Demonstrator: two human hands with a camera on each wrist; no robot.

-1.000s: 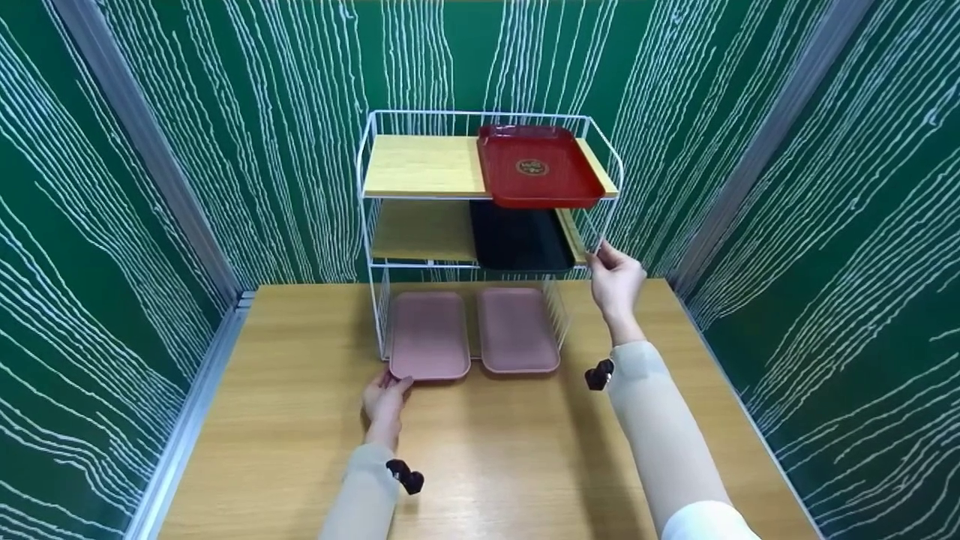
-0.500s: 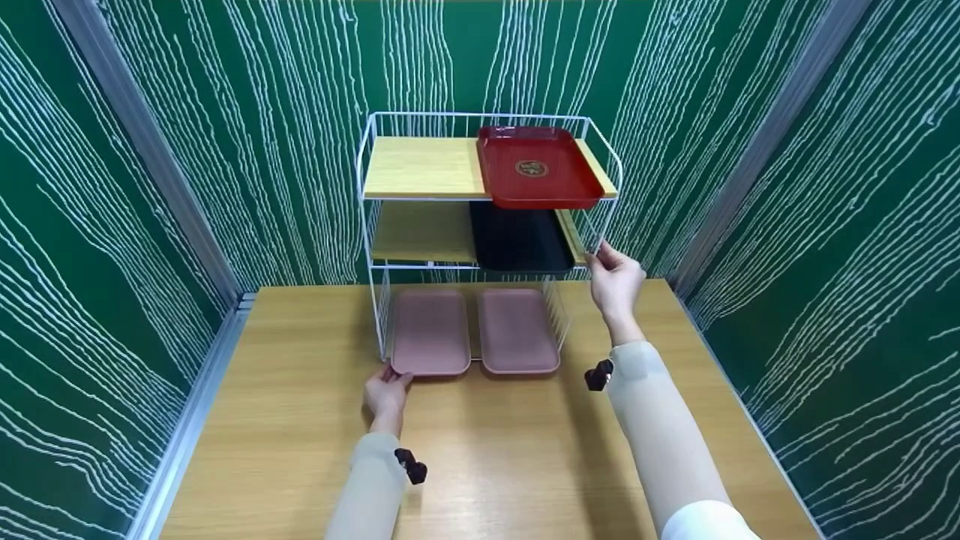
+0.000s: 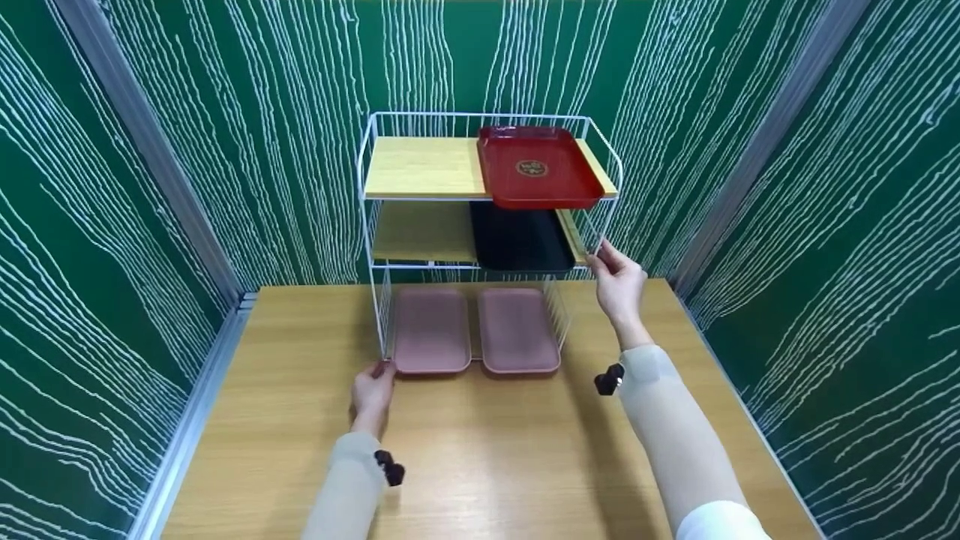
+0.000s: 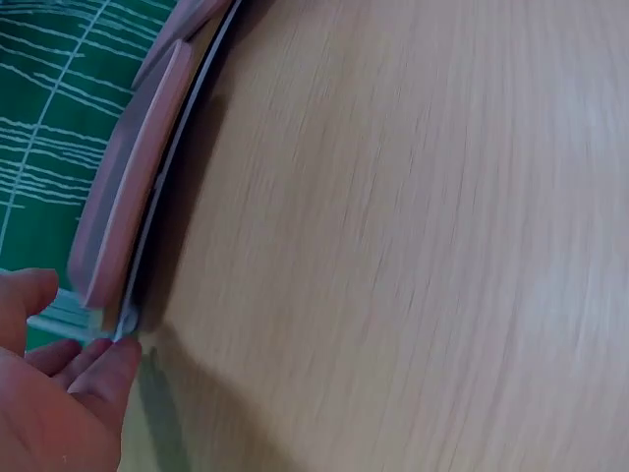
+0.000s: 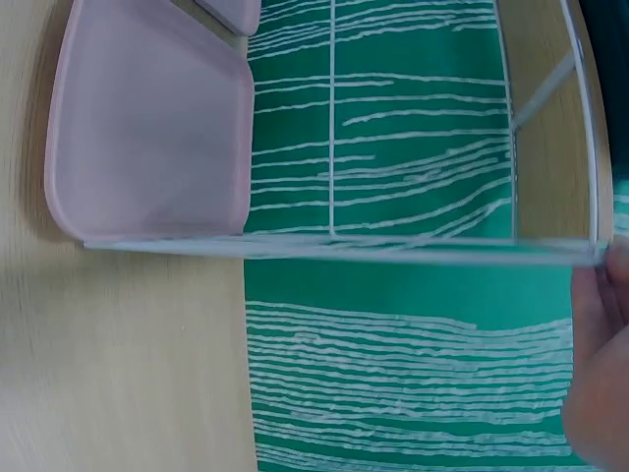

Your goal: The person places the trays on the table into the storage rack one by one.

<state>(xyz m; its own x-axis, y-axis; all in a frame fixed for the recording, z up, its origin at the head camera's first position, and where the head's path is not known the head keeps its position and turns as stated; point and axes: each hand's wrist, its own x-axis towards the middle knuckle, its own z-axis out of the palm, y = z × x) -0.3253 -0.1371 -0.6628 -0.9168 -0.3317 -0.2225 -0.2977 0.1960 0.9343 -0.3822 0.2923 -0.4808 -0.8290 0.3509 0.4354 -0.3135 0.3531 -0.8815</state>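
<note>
Directly ahead of the left hand [image 3: 373, 388] lies the left pink tray [image 3: 430, 331], flat on the table [image 3: 487, 450] under the white wire rack [image 3: 366, 225], its long axis running away from the person toward the green wall, its near short edge level with the rack's front rail. That hand is much the nearer one to it: its fingertips [image 4: 116, 356] sit at the tray's near left corner, touching the foot of the rack's front left post, fingers extended rather than curled and holding nothing, the forearm stretched low over the table. Whether they also touch the tray itself I cannot tell; the left wrist view shows them just beside its corner. A second pink tray [image 3: 519, 330] lies parallel, just beside the first and apart from it by a narrow gap. The right hand [image 3: 619, 283] is raised at the rack's front right post, level with the middle shelf, fingers and thumb closed on the wire, wrist bent upward. On that middle shelf lies a black tray [image 3: 521, 240], and on the top shelf a red tray [image 3: 538, 168], both toward the right side.
</note>
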